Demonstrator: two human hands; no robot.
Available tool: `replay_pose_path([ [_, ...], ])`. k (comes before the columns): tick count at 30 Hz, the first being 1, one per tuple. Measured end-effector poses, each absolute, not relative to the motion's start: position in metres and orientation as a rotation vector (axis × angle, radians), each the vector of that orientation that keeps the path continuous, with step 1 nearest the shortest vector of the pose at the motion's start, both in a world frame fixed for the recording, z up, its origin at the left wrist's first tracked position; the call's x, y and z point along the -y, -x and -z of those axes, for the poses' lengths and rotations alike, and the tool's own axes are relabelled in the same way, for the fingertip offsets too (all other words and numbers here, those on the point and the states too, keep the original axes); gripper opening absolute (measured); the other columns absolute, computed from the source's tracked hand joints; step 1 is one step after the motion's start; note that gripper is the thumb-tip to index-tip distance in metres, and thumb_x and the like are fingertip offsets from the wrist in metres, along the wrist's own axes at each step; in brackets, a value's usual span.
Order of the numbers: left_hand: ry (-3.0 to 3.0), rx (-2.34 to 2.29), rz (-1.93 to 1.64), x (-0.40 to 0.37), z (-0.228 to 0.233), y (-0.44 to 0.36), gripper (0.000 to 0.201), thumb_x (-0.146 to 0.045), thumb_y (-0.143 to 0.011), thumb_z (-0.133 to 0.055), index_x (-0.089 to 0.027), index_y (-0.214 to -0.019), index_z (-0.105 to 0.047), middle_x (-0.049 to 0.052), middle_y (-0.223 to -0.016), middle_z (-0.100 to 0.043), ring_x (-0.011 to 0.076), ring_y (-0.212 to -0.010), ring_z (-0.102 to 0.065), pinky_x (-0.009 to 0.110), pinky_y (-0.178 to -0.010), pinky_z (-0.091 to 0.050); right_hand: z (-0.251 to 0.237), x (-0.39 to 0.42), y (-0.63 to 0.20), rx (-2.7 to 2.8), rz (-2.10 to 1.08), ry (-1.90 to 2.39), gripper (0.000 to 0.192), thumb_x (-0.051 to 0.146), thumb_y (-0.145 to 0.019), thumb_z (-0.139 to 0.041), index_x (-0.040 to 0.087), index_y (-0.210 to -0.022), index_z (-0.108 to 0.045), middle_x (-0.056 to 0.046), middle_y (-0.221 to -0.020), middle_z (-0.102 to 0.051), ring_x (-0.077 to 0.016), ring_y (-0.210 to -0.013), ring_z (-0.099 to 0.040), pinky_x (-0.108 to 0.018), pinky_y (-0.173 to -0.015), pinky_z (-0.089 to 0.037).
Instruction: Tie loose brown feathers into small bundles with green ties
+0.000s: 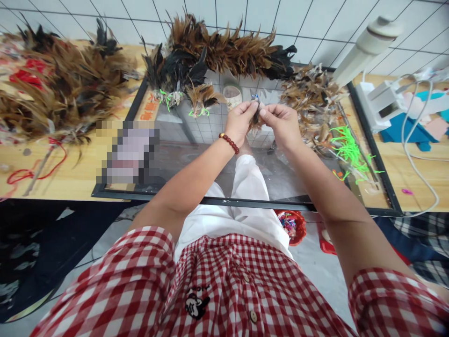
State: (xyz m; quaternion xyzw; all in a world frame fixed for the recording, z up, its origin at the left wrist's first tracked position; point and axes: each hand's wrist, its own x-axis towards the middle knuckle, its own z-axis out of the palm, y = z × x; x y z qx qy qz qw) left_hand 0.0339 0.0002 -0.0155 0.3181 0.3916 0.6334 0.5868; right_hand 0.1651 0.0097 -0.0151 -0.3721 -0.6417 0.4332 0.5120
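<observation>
Both my hands meet over the glass panel (196,164), pinching a small bunch of brown feathers (255,122) between them. Something small and shiny blue (255,97) shows at the top of the bunch. My left hand (240,122), a beaded bracelet at its wrist, has thumb and forefinger pressed on the bunch. My right hand (283,124) is closed at the bunch's right side. A roll of tape (232,93) stands just behind my left hand. Tied feather bunches with green ties (199,98) lie to the left, and loose brown feathers (312,98) are heaped to the right.
A long feather garland (224,49) lies along the back. Bright green ties (352,150) are on the right, near a white power strip (373,103) with cables. More feathers (66,89) cover the left table. A red basket (293,228) sits below the table's front edge.
</observation>
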Motion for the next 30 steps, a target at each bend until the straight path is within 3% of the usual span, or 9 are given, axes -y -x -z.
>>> replay_pose_path([
  [7,-0.805,-0.873,-1.417,0.003,0.015,-0.032,0.013,-0.026,-0.094,-0.075,-0.017,-0.085,-0.071,-0.001,-0.078,-0.069,0.013,-0.089,-0.073,0.025,-0.083,-0.058,0.011,-0.011,-0.169,1.508,-1.186,0.927,0.05,0.065,-0.079,-0.085,0.02,-0.07,-0.064,0.003,-0.064,-0.059,-0.0092,-0.059,-0.055,-0.024,-0.057,-0.049],
  [12,-0.822,-0.891,-1.41,0.004,0.01,-0.034,0.016,-0.029,-0.094,-0.075,-0.017,-0.084,-0.07,-0.001,-0.081,-0.072,0.0119,-0.089,-0.073,0.024,-0.084,-0.058,0.012,-0.011,-0.17,1.535,-1.179,0.968,0.051,0.063,-0.077,-0.088,0.021,-0.068,-0.061,0.003,-0.064,-0.06,-0.0099,-0.061,-0.058,-0.025,-0.06,-0.053],
  [17,-0.82,-1.011,-1.34,0.011,0.002,-0.035,0.023,-0.032,-0.097,-0.073,-0.017,-0.082,-0.065,-0.006,-0.064,-0.06,0.0036,-0.058,-0.059,0.016,-0.063,-0.051,0.015,-0.021,-0.178,1.588,-0.961,0.929,0.048,0.067,-0.076,-0.087,0.024,-0.09,-0.07,0.002,-0.079,-0.067,-0.0154,-0.08,-0.068,-0.033,-0.078,-0.06],
  [20,-0.841,-0.969,-1.26,0.016,-0.003,-0.036,0.024,-0.031,-0.098,-0.07,-0.017,-0.081,-0.063,-0.008,-0.058,-0.053,0.001,-0.048,-0.049,0.015,-0.059,-0.05,0.009,-0.022,-0.187,1.671,-0.972,0.875,0.052,0.073,-0.076,-0.083,0.027,-0.1,-0.074,0.001,-0.085,-0.069,-0.0179,-0.083,-0.068,-0.037,-0.081,-0.06],
  [25,-0.879,-0.901,-1.174,0.018,-0.003,-0.037,0.029,-0.033,-0.097,-0.072,-0.016,-0.076,-0.061,-0.007,-0.057,-0.054,0.0018,-0.047,-0.05,0.016,-0.057,-0.05,-0.005,-0.012,-0.193,1.736,-1.069,0.894,0.051,0.076,-0.073,-0.083,0.029,-0.092,-0.076,-0.001,-0.077,-0.069,-0.0216,-0.079,-0.068,-0.04,-0.074,-0.06],
  [30,-0.852,-0.899,-1.153,0.019,-0.003,-0.037,0.027,-0.03,-0.093,-0.077,-0.016,-0.075,-0.062,-0.006,-0.058,-0.057,0.0032,-0.049,-0.053,0.018,-0.057,-0.049,-0.002,-0.013,-0.187,1.632,-1.065,0.869,0.058,0.081,-0.066,-0.084,0.026,-0.077,-0.07,0.0,-0.068,-0.063,-0.0185,-0.068,-0.065,-0.037,-0.066,-0.058],
])
